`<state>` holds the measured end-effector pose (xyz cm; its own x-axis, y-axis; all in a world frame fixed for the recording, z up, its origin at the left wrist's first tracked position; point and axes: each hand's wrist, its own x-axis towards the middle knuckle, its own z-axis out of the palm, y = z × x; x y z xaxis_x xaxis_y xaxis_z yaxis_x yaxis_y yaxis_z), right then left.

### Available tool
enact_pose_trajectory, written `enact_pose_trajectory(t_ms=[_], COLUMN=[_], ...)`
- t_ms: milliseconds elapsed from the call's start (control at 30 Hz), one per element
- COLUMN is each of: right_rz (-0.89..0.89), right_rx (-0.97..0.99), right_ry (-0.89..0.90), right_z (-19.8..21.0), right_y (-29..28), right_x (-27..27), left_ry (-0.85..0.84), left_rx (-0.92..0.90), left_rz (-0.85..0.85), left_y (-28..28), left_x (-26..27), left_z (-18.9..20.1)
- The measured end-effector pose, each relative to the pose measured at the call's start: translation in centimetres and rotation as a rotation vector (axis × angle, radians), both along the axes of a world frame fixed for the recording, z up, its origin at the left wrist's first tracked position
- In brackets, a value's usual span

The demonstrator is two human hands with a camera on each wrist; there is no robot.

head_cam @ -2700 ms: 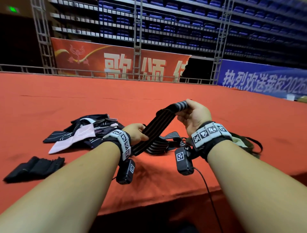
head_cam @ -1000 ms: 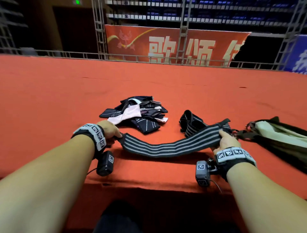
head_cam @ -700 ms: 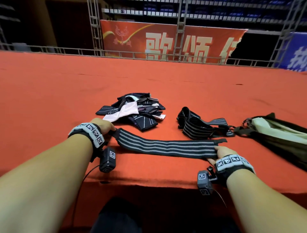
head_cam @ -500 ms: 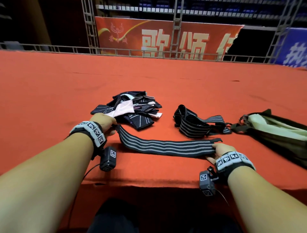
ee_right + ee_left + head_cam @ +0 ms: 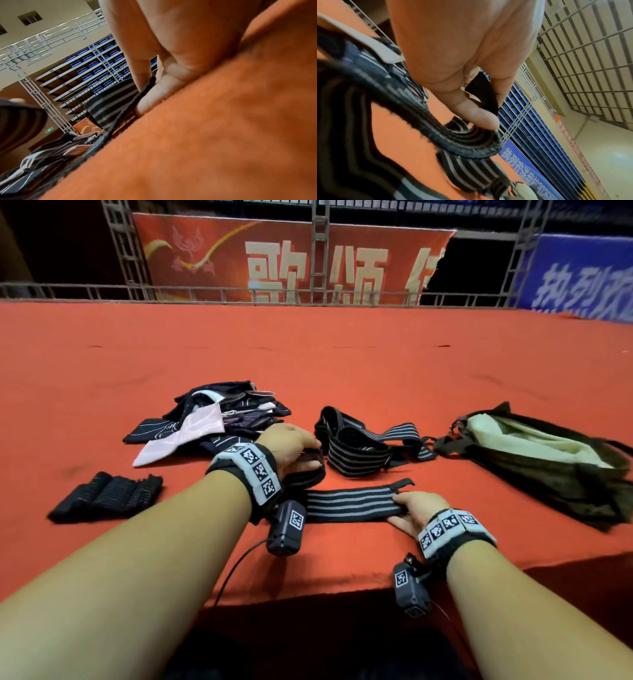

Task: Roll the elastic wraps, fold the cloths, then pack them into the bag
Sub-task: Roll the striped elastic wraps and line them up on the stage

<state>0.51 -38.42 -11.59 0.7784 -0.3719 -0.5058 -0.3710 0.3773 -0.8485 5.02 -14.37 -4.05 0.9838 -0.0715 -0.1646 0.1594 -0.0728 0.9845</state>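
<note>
wrap [image 5: 352, 505]: ribbed woven elastic (matt) | table [image 5: 342, 354]: felt-like, seemingly napped

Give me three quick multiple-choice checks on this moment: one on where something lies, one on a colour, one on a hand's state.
1. Where does the bag lie?
A. at the right of the red table
B. under the cloth pile
C. in the left hand

2. What colours is the striped wrap being worked on?
A. white and green
B. black and grey
C. red and yellow

3. What is the left hand doing?
A. lying flat and empty
B. gripping the bag strap
C. gripping the wrap's lifted, curled-over end

Answers: 1 A, it sits to the right of the right hand; 2 B, grey stripes on black show in the head view; 3 C, the left wrist view shows the thumb pinching dark fabric.
</note>
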Motion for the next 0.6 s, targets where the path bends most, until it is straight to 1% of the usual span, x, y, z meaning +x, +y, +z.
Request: enact_pose_trajectory(t_ms=[67,133,167,200,233,300,400,500,533,567,600], right_rz=[-0.007,-0.031,-0.013,0.037,0.082,0.103,0.095,0.13,0.108,0.085,0.079], right_rx=[0.108,0.096,0.103,0.09,0.034,-0.004,0.0,-0.103,-0.116,-0.18,-0.346], right_ry=[0.01,0.005,0.018,0.02,0.0,-0.017,-0.018,-0.08,-0.089,-0.097,-0.094], right_z=[-0.6,-0.8,-0.9,-1.0,-1.2,-1.2,-0.8,-1.1,-1.1,-1.0,-0.6], right_y=[-0.1,-0.5,-0.9,-0.5,-0.5,-0.7,-0.8,-0.5,-0.2,0.1,0.3], right_x=[0.3,0.3,0.1,-0.1,-0.3,-0.5,-0.8,-0.9,-0.9,-0.9,-0.8], left_ry=[0.016,0.022,0.025,0.024,0.024,0.029,0.031,0.029,0.027,0.026,0.024], left_rx=[-0.029,-0.04,-0.04,-0.038,-0.036,-0.033,-0.034,-0.054,-0.061,-0.064,-0.066], left_rz=[-0.056,-0.094,-0.113,-0.122,-0.135,-0.154,-0.171,-0.155,-0.151,-0.147,-0.143], left_y=[-2.3,-4.3,-5.3,-5.8,-6.3,-7.1,-7.5,-6.9,-6.7,-6.4,-6.2], left_x=[-0.1,-0.2,-0.2,-0.2,-0.2,-0.2,-0.4,-0.7,-0.8,-0.9,-0.8], left_z=[-0.4,-0.7,-0.9,-1.0,-1.2,-1.5,-1.7,-1.6,-1.4,-1.2,-1.0])
